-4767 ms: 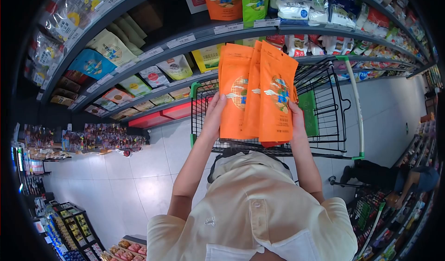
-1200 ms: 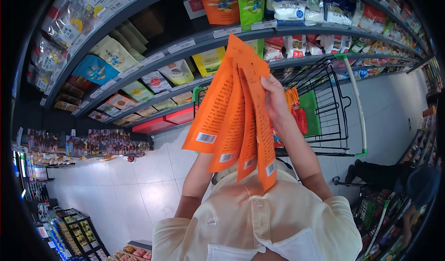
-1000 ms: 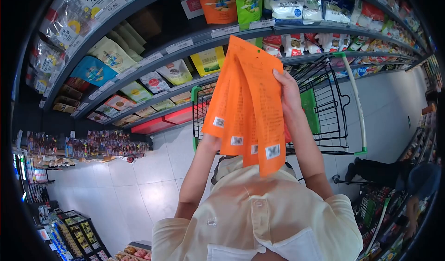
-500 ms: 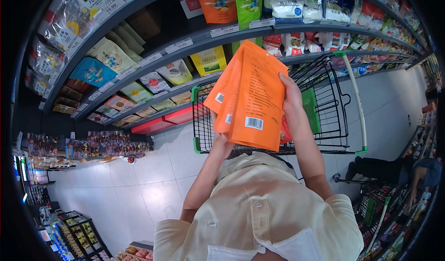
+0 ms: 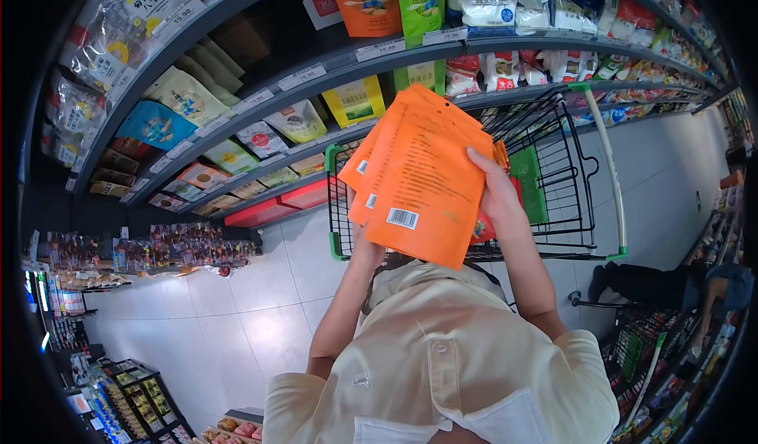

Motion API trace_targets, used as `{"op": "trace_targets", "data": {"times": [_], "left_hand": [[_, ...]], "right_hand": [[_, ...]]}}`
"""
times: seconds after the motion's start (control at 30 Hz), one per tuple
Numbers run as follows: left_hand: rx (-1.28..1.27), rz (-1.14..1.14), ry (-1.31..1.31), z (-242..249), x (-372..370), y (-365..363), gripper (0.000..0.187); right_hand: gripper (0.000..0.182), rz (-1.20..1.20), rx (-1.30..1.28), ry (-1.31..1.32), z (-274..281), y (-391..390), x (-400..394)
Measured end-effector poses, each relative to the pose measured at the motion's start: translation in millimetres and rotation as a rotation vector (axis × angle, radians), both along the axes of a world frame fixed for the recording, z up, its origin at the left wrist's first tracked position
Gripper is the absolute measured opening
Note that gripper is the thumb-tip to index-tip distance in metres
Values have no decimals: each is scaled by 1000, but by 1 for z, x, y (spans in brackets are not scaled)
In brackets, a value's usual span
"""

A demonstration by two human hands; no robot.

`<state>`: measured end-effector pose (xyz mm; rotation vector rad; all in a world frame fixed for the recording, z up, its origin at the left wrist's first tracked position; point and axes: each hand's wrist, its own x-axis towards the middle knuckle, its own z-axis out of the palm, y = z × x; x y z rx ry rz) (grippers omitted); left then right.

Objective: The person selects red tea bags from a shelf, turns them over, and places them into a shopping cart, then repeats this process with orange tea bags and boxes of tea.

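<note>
Right hand (image 5: pixel 499 188): half closed in a pinch, thumb on the front of the orange pouches (image 5: pixel 426 179) near their 3 o'clock edge; its other fingers are hidden behind.
Left hand (image 5: pixel 366 248): at the stack's 8 o'clock corner, apparently touching from behind (most of its fingers are covered, so I cannot tell how far open).
Pouches: fanned between both hands, printed text and barcode (image 5: pixel 403 218) facing the wearer.
Long axis: tilted, top towards 1 o'clock, foot towards 7.
Direction: pouches lie at 9 o'clock from the right hand, 1 o'clock from the left.
Nearer hand: right for the top edge, left for the foot.
Cart (image 5: pixel 533 185): beyond the pouches, reaching out to 3 o'clock.
Shelf (image 5: pixel 339 63): past the cart, at 11 o'clock.
</note>
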<state>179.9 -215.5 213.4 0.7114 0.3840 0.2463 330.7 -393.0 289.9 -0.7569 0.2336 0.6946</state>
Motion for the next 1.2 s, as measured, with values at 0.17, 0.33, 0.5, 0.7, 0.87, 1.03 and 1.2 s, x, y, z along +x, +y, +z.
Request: {"op": "trace_targets", "data": {"times": [0.17, 0.33, 0.5, 0.7, 0.87, 1.03, 1.2], "left_hand": [[76, 38, -27, 21, 9, 0, 73], [125, 83, -77, 28, 14, -2, 76], [190, 131, -96, 35, 17, -3, 80], [234, 180, -98, 33, 17, 0, 77], [202, 213, -130, 49, 19, 0, 73], [238, 222, -60, 63, 18, -7, 78], [284, 221, -87, 70, 21, -16, 80]], "right_hand": [[45, -45, -54, -87, -2, 0, -8], [44, -498, -285, -434, -4, 16, -25], [19, -305, -341, -455, -17, 6, -22], [11, -160, -144, -293, -9, -3, -17], [28, -207, 159, -75, -4, -14, -6], [31, -153, 262, 97, -25, -20, -5], [39, -50, 543, 217, -38, -17, -12]]}}
